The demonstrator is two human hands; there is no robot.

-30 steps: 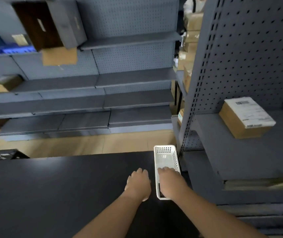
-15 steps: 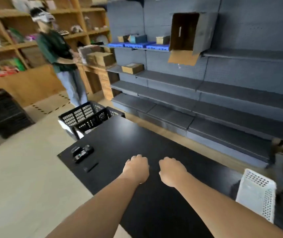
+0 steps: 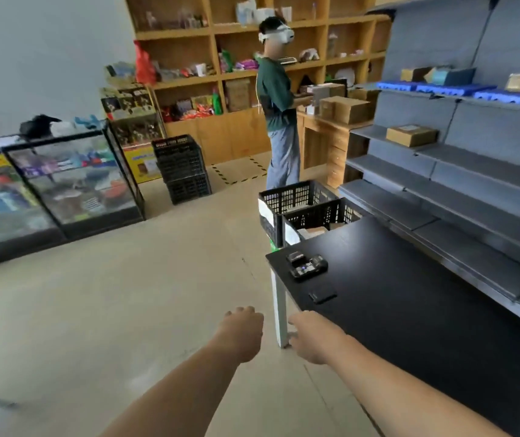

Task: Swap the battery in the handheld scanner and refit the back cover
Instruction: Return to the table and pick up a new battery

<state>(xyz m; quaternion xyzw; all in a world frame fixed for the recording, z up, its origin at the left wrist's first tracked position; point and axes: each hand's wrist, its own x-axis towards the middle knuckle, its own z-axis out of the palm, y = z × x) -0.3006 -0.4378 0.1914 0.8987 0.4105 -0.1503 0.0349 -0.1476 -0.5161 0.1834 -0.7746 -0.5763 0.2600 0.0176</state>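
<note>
A black handheld scanner (image 3: 309, 268) lies near the far left corner of the black table (image 3: 410, 294). A small black block (image 3: 295, 257) sits just behind it, and a flat black piece (image 3: 322, 294) lies a little nearer to me. My left hand (image 3: 242, 332) hovers over the floor left of the table, fingers curled, holding nothing. My right hand (image 3: 313, 337) hangs at the table's near left edge, fingers curled down, also with nothing in it. Both hands are well short of the scanner.
Two black crates (image 3: 302, 212) stand on the floor past the table's far end. Grey shelving (image 3: 460, 190) runs along the right. A person in a green shirt (image 3: 279, 102) stands by wooden shelves. A glass display case (image 3: 53, 187) and stacked crates (image 3: 183, 168) are at left.
The view has swung far to the left, from the white basket at the table's right end to the scanner end. Both hands stay curled and held out in front.
</note>
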